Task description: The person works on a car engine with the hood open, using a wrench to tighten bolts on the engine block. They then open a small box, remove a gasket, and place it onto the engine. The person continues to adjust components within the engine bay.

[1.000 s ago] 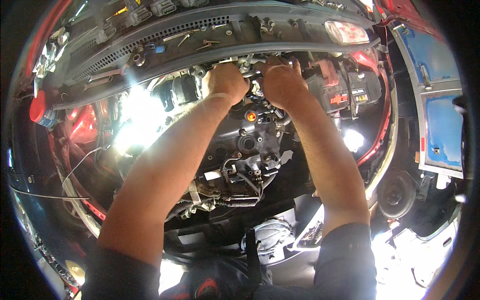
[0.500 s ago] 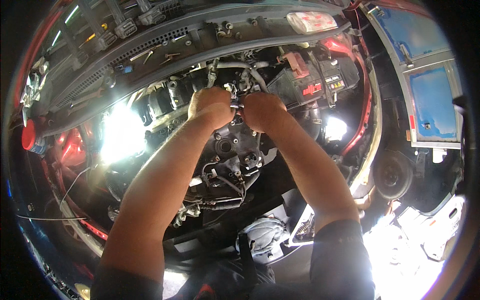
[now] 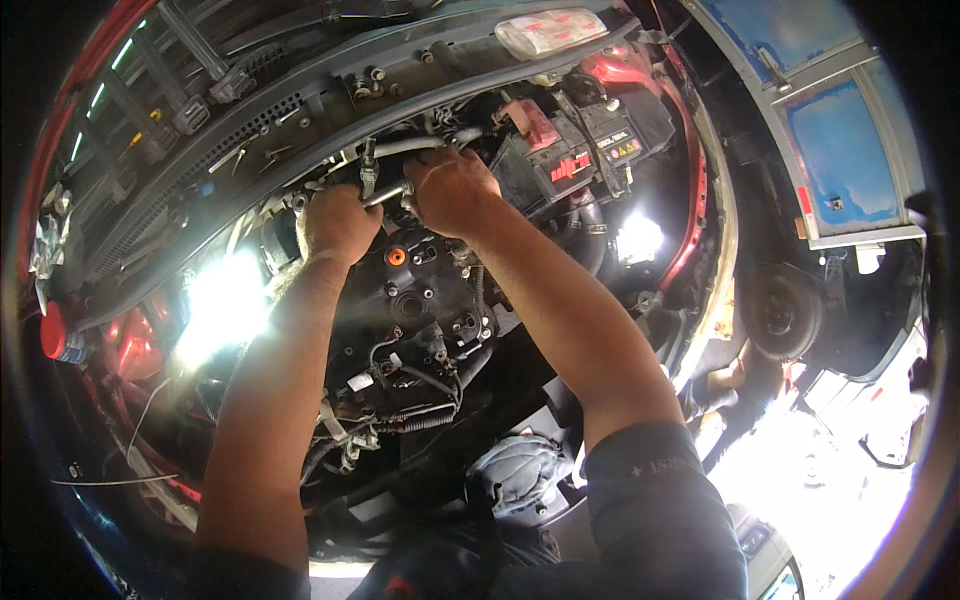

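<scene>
My left hand (image 3: 340, 222) is closed at the far left part of a dark engine (image 3: 375, 300). Higher up and to its right, my right hand (image 3: 452, 190) is also closed, with its fingers turned away from view. A shiny metal rod (image 3: 386, 193), like a tool's handle, spans the gap between both fists; its ends are hidden in them, so its exact kind does not show. Just below the rod sits an orange ring (image 3: 397, 257) on the engine top. A hose fitting (image 3: 369, 165) stands beyond the left hand.
A black battery (image 3: 600, 150) with a red terminal cover (image 3: 530, 125) lies right of my right hand. Loose bolts (image 3: 375, 78) and a white-and-red packet (image 3: 550, 33) rest on the far cowl. Bright lamps (image 3: 225, 300) glare at left and right. A red-capped bottle (image 3: 55, 335) stands far left.
The hands have drawn apart, exposing the metal rod between them. The orange ring has come into sight. My view has shifted, so the engine bay sits further left in the picture.
</scene>
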Available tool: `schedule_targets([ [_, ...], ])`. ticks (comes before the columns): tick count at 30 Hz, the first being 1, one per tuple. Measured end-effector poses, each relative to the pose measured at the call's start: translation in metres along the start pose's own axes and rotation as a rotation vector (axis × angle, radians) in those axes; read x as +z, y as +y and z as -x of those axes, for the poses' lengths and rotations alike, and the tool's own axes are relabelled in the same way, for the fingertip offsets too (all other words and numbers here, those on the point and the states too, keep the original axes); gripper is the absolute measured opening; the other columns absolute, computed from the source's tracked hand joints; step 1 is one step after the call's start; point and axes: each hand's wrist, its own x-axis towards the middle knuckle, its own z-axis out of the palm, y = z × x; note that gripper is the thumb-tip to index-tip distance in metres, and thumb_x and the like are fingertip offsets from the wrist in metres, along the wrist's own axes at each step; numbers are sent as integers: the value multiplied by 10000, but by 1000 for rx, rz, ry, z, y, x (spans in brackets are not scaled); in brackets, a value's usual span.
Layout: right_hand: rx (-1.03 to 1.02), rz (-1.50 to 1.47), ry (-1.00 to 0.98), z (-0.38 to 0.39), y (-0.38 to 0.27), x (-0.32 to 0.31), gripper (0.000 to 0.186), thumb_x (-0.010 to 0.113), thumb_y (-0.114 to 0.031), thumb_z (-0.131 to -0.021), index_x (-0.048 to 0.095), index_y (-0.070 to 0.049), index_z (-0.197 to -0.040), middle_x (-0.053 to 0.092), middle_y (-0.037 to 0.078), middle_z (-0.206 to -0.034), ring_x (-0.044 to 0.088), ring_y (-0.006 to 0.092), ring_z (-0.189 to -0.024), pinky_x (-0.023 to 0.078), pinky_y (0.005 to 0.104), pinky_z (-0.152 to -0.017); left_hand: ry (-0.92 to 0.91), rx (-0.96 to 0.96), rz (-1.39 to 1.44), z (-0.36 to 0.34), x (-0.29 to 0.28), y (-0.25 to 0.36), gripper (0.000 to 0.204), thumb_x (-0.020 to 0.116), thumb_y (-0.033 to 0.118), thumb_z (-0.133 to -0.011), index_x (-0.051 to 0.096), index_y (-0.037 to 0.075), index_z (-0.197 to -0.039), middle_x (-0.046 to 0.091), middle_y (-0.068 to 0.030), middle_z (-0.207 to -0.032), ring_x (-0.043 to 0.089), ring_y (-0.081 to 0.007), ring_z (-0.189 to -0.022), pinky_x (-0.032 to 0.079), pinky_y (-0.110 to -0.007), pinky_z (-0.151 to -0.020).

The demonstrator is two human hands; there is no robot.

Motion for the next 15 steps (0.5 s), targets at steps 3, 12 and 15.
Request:
schedule_targets([
  [3, 79, -239, -552, 9, 2, -7, 585, 528, -615, -929, 717, -68, -1007, 729, 169, -925, 702, 364, -928, 548, 493, -830, -134, 185, 93, 1, -8, -9, 261, 715, 364, -771, 738, 105, -800, 718, -136, -816, 702, -337, -824, 569, -456, -752],
  [12, 364, -264, -489, 23, -27, -24, 667, 500, -664, -919, 749, -54, -1025, 733, 195, -1012, 704, 356, -1011, 555, 453, -878, -90, 553, 93, -6, -7, -29, 285, 700, 375, -755, 734, 93, -767, 701, -135, -748, 699, -342, -772, 568, -459, -716],
  [15, 393, -245, -514, 21, -29, -27, 641, 494, -676, -921, 747, -96, -1022, 730, 174, -1009, 692, 365, -1013, 540, 476, -884, -103, 586, 148, -8, -8, -32, 272, 699, 376, -751, 738, 107, -759, 696, -140, -732, 698, -347, -761, 568, -456, -710],
])
